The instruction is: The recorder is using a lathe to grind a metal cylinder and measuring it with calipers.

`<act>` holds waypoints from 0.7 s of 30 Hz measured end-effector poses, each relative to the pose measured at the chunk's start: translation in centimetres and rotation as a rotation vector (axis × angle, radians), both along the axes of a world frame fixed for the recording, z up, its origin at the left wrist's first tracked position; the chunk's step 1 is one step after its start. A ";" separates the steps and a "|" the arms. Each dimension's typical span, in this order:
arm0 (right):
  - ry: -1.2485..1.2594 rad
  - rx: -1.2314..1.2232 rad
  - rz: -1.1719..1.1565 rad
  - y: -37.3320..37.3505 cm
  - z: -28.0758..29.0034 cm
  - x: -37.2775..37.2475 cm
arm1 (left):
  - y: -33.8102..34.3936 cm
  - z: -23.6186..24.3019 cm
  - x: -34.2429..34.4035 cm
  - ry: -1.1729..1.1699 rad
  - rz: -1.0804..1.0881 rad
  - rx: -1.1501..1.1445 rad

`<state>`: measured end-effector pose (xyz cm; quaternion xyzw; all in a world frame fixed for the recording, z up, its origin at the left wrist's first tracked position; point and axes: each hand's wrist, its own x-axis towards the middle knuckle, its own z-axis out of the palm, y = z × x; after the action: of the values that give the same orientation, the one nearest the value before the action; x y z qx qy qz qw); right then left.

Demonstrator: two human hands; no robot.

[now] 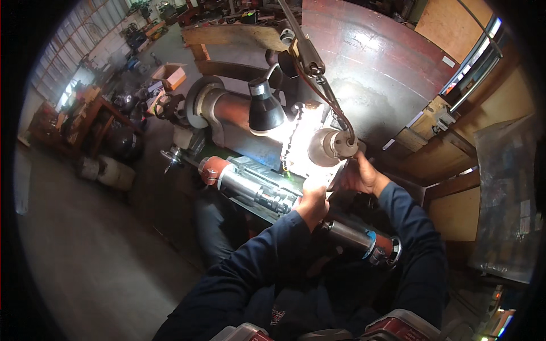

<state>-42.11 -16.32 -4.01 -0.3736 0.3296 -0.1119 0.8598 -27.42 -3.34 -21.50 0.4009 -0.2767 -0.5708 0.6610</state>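
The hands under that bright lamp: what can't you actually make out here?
- Head view: left hand's fingertips vanish in lamp glare; its grip is unclear.
- Right hand: fingers hidden behind the lamp head.
- Metal cylinder: middle washed out by glare.
- Far shelves: too small, blurred.

Metalworking shop: lathe (250, 182) under work lamps (265, 108), steel plate (375, 62) behind it, cluttered benches (85, 122) far left across concrete floor (85, 244).

Dim workshop: grey concrete floor (85, 250), cluttered wooden bench (85, 119), plywood wall panels (455, 25).
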 end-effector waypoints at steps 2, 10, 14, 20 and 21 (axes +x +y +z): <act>-0.071 0.065 0.007 0.1 -0.4 0.2 | -0.4 0.8 0.0 -0.122 0.015 -0.043; 0.414 -1.656 0.036 -0.1 0.7 -2.0 | 1.2 11.9 0.0 0.100 -0.069 0.156; 0.220 -0.694 -0.079 -0.2 -0.4 -1.8 | -0.3 3.7 -0.1 -0.201 0.012 -0.004; 0.063 -0.315 -0.041 -1.3 -3.5 -2.3 | 0.1 4.4 0.5 -0.197 -0.090 -0.158; 0.097 -0.578 -0.142 -1.3 -4.0 -2.3 | 0.1 5.3 0.6 -0.252 -0.093 -0.124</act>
<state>-44.36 -17.59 -8.03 -0.5838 0.3500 -0.2430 0.6911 -26.80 -3.24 -16.16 0.4148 -0.4103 -0.5277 0.6174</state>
